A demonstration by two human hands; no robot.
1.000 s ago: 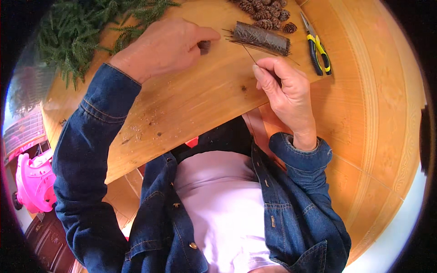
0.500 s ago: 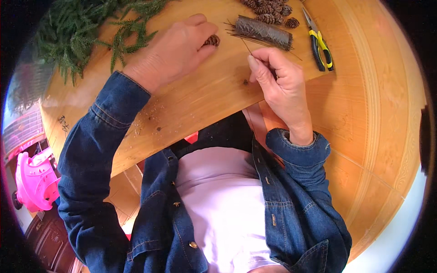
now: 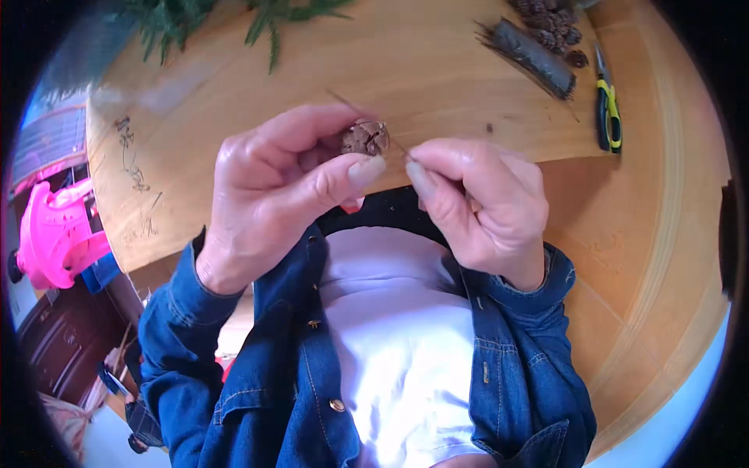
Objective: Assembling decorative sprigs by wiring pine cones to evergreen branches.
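A small brown pine cone (image 3: 365,138) is pinched between the thumb and fingers of my left hand (image 3: 281,183), above the near edge of the table. My right hand (image 3: 480,199), closed at thumb and forefinger, grips one end of a thin dark wire (image 3: 400,148). The wire runs to the pine cone, and its other end sticks out past the cone on the upper left. Whether it goes through or round the cone is hard to tell. The remaining fingers of both hands are curled in.
Far right on the wooden table (image 3: 234,101) lie a dark bundle of wires (image 3: 534,58), a pile of pine cones (image 3: 546,19) and yellow-and-black pliers (image 3: 608,109). Green artificial fir branches (image 3: 168,19) lie at the far left. A pink plastic object (image 3: 55,238) stands beyond the table's left end.
Both hands have come nearer to my body and closer together. The wire in my right hand now meets the pine cone in my left. The view has shifted, showing more of the table's left end.
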